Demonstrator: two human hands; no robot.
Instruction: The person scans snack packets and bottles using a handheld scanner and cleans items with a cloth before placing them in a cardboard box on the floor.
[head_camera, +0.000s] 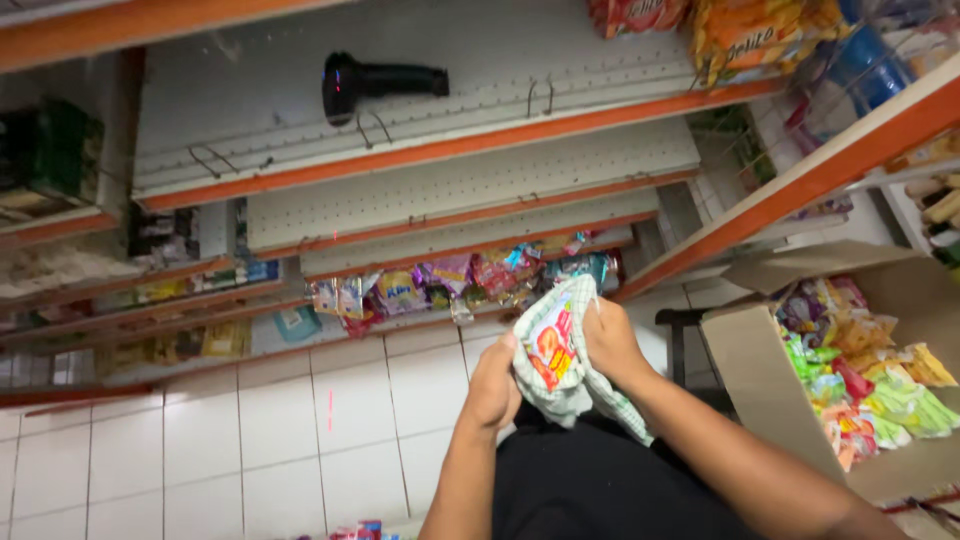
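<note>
We look down from the head camera into a shop aisle. Both hands meet in the lower middle of the view, above a white tiled floor (250, 440). The left hand (494, 385) and the right hand (612, 343) hold together a small snack packet (552, 345) that is white with orange and red print. A checkered cloth (590, 390), white with thin green lines, wraps around the packet and hangs down below the right wrist. The fingers of both hands are closed on the cloth and the packet: the left hand presses from the left side, the right hand grips from the upper right. So the packet sits between the two hands, in the air, just in front of the person's dark clothing (600, 480).

Above the hands there are several white shelves with orange edges (450, 150). On the top shelf lies a black handheld scanner (375, 80), alone, well apart from the hands. At the far end of the lowest shelf we see a row of colourful small packets (450, 280), near the packet in the hands but not touching it.

On the right side an open cardboard box (760, 380) stands near the right forearm. It is filled with many snack bags (860, 370) in green, yellow, red and purple. More orange snack bags (750, 35) lie on the upper shelf at the top right.
</note>
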